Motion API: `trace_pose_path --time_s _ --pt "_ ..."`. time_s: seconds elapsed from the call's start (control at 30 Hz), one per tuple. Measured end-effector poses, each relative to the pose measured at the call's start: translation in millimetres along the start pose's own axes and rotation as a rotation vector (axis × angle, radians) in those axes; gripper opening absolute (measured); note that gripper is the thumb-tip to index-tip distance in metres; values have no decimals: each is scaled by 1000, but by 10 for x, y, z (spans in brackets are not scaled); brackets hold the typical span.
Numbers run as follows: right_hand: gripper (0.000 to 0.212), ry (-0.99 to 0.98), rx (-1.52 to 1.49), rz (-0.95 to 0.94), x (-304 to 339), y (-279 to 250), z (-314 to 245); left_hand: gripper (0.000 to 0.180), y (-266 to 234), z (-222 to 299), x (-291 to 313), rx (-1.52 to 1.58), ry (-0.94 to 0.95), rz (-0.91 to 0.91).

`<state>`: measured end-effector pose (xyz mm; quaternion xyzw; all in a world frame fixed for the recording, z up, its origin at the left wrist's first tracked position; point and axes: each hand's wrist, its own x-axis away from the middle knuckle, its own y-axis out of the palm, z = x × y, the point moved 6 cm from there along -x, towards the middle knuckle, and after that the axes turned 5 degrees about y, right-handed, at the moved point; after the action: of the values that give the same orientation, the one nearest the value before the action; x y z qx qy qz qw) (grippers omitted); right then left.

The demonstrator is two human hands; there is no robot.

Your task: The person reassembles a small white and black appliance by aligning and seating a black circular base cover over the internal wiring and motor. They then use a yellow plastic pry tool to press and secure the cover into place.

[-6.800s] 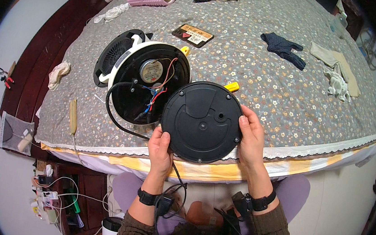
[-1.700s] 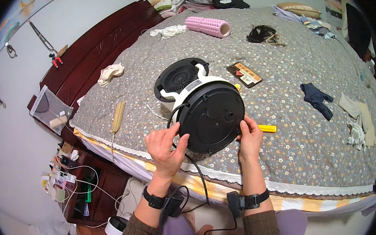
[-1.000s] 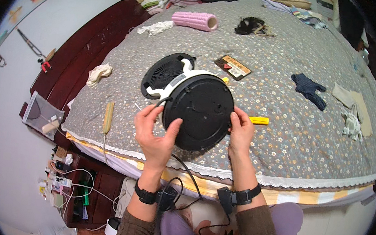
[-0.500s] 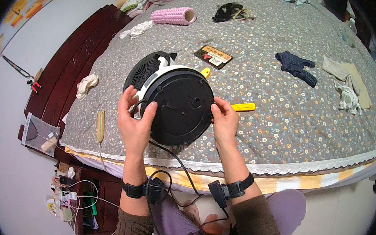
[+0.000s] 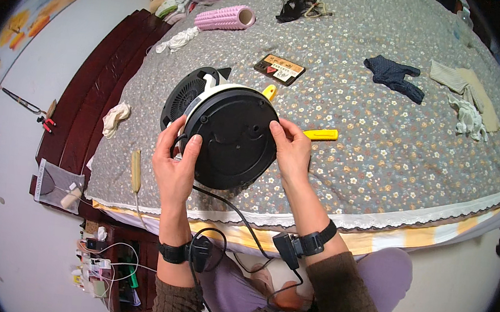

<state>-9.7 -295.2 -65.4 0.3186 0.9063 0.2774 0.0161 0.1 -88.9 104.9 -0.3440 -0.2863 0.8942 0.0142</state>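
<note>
"Grey and flowered, is the bed (image 5: 375, 168) what everything is laid on?"
"Yes. Near its front edge a white housing (image 5: 209, 91) is seen, its black base (image 5: 232, 148) turned toward the camera."
"And the grip?"
"The base's right edge is grasped by the right hand (image 5: 293, 153). The left hand (image 5: 176, 164) is placed at its left edge; whether anything is clasped there cannot be told."
"Anything smaller?"
"A yellow handle (image 5: 322, 135), seen just beside the right hand."

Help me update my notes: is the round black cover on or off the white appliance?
On: the black cover spans the underside of the white appliance, hiding its inside. Whether it's fastened, I cannot tell.
</note>
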Motion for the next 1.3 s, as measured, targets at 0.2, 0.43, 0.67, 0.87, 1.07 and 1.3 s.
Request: trace_pose_path --time_s 0.2,0.43,0.67,0.87,1.07,1.3 --pt "37 -42 -43 4 -46 35 -13 43 19 86 16 -82 77 28" --pt "38 -55 21 38 -62 8 -18 43 38 52 11 -35 49 43" --pt "33 -33 -50 -19 -50 24 -11 56 -164 105 190 -166 52 134" --pt "37 -46 -59 -21 -77 9 66 43 -243 121 212 85 -57 96" --pt "40 -97 -65 -12 -78 1 98 32 -191 337 56 -206 132 101" --pt "40 -99 -54 -23 -85 -8 92 28 -198 212 19 -156 73 87"
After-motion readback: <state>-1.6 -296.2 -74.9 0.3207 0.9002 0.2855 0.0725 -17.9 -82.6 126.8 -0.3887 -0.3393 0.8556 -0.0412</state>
